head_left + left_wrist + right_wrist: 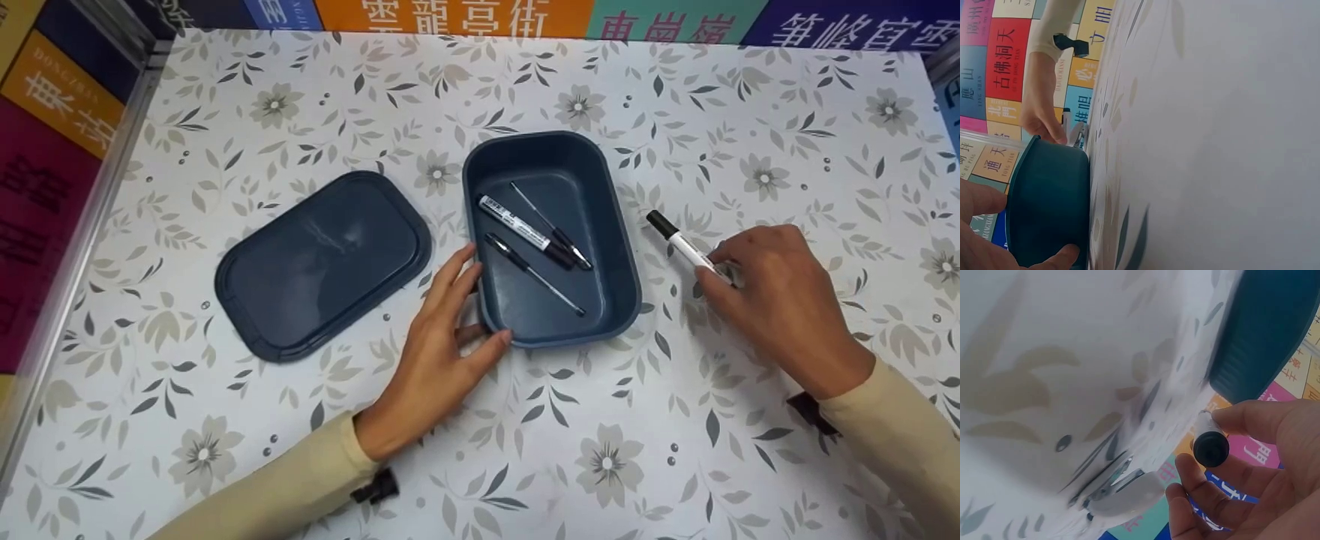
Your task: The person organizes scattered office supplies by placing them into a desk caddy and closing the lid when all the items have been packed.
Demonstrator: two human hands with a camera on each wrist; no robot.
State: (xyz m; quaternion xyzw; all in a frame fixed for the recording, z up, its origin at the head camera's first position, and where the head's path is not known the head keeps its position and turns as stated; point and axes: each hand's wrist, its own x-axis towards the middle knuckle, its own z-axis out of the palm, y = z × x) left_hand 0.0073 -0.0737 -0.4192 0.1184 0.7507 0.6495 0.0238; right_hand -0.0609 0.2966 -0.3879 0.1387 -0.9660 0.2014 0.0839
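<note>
In the head view, a dark blue rectangular box (559,304) stands uncovered on the table. Inside lie a white marker (514,223) with a black cap and two clear pens with black caps, one pen (532,206) above and one pen (551,287) below it. My left hand (442,349) rests against the box's near left corner, fingers along the outer wall and thumb at the near rim. To the right of the box, my right hand (787,300) pinches another white marker (690,250), its black cap pointing up and left. The right wrist view shows this marker's black end (1211,449).
A dark blue lid (322,262) lies flat left of the box. The right wrist view shows a white rounded object (1129,498) with metal parts on the table; its kind is unclear. Colourful lettered panels (457,16) border the flower-patterned table (600,457).
</note>
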